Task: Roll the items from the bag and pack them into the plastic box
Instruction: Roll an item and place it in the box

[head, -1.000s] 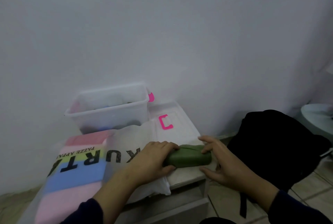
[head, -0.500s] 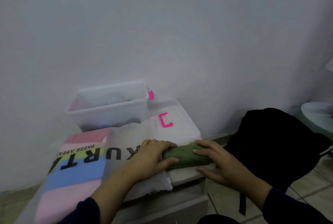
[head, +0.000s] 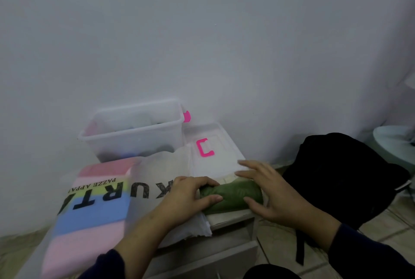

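Lower center of frame: left hand [head: 186,198] gripped left end of green roll [head: 231,195], fingers & thumb curled round it; right hand [head: 271,191] lay w/ fingers spread & relaxed over roll's right end, holding nothing. Roll sat on table edge [head: 231,218] beside printed bag [head: 96,202] at lower left. Farther back, center: lid [head: 215,150] w/ pink clip, then clear plastic box [head: 134,130] against wall. Black backpack [head: 341,175] at right.

One head-worn wide-angle view looks forward and down, close over a low table [head: 226,218] against a wall [head: 202,43].
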